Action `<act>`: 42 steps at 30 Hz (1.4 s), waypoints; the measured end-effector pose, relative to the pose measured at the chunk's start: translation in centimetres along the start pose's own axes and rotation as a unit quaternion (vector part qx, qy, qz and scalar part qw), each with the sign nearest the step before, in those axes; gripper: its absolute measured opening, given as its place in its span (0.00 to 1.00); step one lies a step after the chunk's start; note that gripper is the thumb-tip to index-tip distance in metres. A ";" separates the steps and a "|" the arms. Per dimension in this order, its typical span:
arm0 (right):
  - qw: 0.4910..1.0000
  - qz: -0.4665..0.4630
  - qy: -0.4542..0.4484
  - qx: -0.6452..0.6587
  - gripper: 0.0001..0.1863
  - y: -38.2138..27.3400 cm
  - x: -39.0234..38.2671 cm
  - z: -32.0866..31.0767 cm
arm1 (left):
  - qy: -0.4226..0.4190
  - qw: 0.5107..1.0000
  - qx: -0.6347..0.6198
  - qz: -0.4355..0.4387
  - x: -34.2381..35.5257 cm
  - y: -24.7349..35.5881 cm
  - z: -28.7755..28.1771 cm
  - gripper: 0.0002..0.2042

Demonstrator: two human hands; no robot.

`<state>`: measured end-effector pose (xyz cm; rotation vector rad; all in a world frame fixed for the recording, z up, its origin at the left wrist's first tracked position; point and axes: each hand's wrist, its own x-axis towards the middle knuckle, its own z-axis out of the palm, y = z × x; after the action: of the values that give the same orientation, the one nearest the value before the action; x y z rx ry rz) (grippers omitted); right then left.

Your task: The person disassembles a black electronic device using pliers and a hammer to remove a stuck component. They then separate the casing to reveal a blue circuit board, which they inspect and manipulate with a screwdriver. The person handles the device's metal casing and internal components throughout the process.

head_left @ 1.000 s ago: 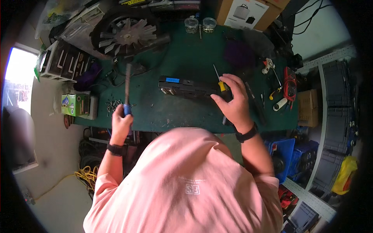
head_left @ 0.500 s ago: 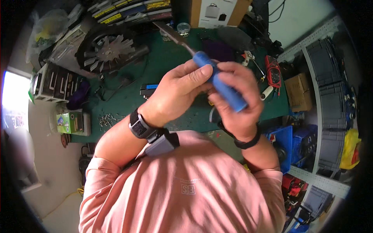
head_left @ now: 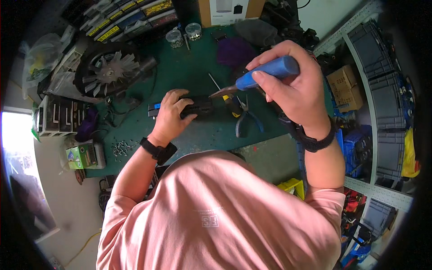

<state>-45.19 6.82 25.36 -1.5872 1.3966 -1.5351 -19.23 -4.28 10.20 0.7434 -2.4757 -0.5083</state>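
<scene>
The black, rectangular, box-like device with a small blue label (head_left: 203,104) lies on the green, flat bench top (head_left: 180,74), under the left hand (head_left: 169,111). I judge that its case is stiff and of moderate weight, rather smooth, so it could slide if it is pushed from one end. The best hold seems to be across its two long sides, near the middle.

The left hand does exactly such a hold: its fingers are half spread and bent over the device, with the thumb at the near side. The right hand is apart from the left, above and to the right of the device, and its fingers are closed around the blue, thick-handled tool with a flat, brownish metal blade (head_left: 268,75). This tool should be rigid, and its handle gives a secure grip. The blade tip is at the right end of the device; whether it touches, I cannot tell. The blue-and-black-handled metal pliers (head_left: 240,122) rest to the right of the device.
</scene>
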 end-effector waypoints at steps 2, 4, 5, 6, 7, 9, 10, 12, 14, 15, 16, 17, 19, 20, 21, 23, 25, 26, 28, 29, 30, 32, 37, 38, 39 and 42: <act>1.000 -0.013 -0.008 -0.004 0.08 0.5 0.2 0.2 | 0.006 1.000 -0.012 0.002 0.0 0.0 0.4 0.21; 1.000 -0.013 -0.019 -0.009 0.09 0.9 0.6 0.5 | 0.014 1.000 -0.023 0.003 0.1 -0.2 0.7 0.20; 1.000 -0.014 -0.024 -0.012 0.09 1.0 0.8 0.6 | 0.018 0.999 -0.026 0.011 0.0 -0.4 0.9 0.19; 0.999 -0.008 -0.029 -0.022 0.09 1.1 0.8 0.7 | 0.021 0.999 -0.029 0.020 -0.1 -0.7 0.9 0.19; 0.999 -0.004 -0.034 -0.034 0.09 1.2 1.0 0.9 | 0.026 0.999 -0.032 0.030 -0.1 -0.8 0.9 0.19; 0.998 0.005 -0.044 -0.046 0.09 1.4 1.1 1.0 | 0.029 0.999 -0.028 0.022 0.1 -0.3 0.7 0.17; 0.998 0.010 -0.051 -0.048 0.09 1.5 1.1 1.1 | 0.031 0.999 -0.028 0.017 0.2 -0.1 0.6 0.17; 0.997 0.010 -0.054 -0.054 0.09 1.7 1.3 1.2 | 0.033 0.999 -0.033 0.018 0.3 0.0 0.5 0.17; 0.997 0.001 -0.051 -0.061 0.09 1.7 1.5 1.3 | 0.034 0.999 -0.037 0.019 0.3 -0.2 0.6 0.17; 0.996 0.004 -0.051 -0.071 0.10 1.7 1.7 1.4 | 0.032 0.999 -0.039 0.020 0.3 -0.4 0.6 0.17; 0.995 0.007 -0.049 -0.082 0.11 1.8 1.9 1.5 | 0.031 0.998 -0.042 0.022 0.3 -0.5 0.6 0.17; 0.995 0.011 -0.047 -0.093 0.11 1.8 2.1 1.6 | 0.028 0.998 -0.046 0.018 0.3 -0.6 0.6 0.17; 0.994 0.015 -0.043 -0.098 0.13 2.2 2.7 1.7 | 0.020 0.998 -0.055 0.012 0.4 -0.6 0.7 0.18; 0.994 0.018 -0.040 -0.102 0.14 2.3 3.1 1.8 | 0.022 0.998 -0.057 0.013 0.4 -0.4 0.6 0.18; 0.993 0.021 -0.037 -0.106 0.15 2.5 3.5 1.8 | 0.024 0.998 -0.059 0.015 0.4 -0.3 0.6 0.18; 0.990 0.013 -0.045 -0.133 0.15 2.7 4.1 1.7 | 0.025 0.998 -0.061 0.012 0.3 -0.2 0.5 0.18; 0.989 0.044 -0.061 -0.128 0.15 2.4 4.4 1.7 | 0.023 0.998 -0.065 0.006 0.3 -0.3 0.5 0.18; 0.988 0.079 -0.073 -0.109 0.15 1.8 4.6 1.7 | 0.024 0.998 -0.065 0.006 0.2 -0.4 0.6 0.18; 0.989 0.079 -0.079 -0.096 0.16 1.7 4.6 1.8 | 0.026 0.998 -0.065 0.007 0.1 -0.5 0.7 0.18; 0.991 0.044 -0.073 -0.103 0.16 2.3 4.6 2.0 | 0.023 0.998 -0.061 0.006 0.2 -0.4 0.6 0.17; 0.992 0.009 -0.067 -0.110 0.16 2.5 4.5 2.1 | 0.020 0.998 -0.057 0.005 0.3 -0.3 0.6 0.17; 0.989 0.014 -0.083 -0.121 0.16 2.0 4.7 2.4 | 0.016 0.999 -0.050 0.003 0.3 -0.3 0.5 0.17; 0.973 -0.125 -0.079 -0.180 0.13 1.0 4.4 4.6 | 0.021 0.999 -0.045 0.010 0.3 -0.2 0.4 0.17; 0.979 -0.089 -0.092 -0.159 0.14 0.8 4.3 5.1 | 0.019 0.999 -0.044 0.008 0.3 -0.3 0.5 0.17; 0.975 -0.096 -0.095 -0.174 0.15 0.5 4.4 5.2 | 0.018 0.999 -0.044 0.007 0.3 -0.4 0.6 0.17; 0.975 -0.104 -0.087 -0.177 0.16 1.0 5.2 5.5 | 0.006 0.999 -0.047 0.018 0.4 -0.4 0.3 0.19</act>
<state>-41.30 0.30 25.31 -2.0854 1.5040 -1.2675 -19.54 -4.79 9.88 0.6619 -2.4313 -0.6022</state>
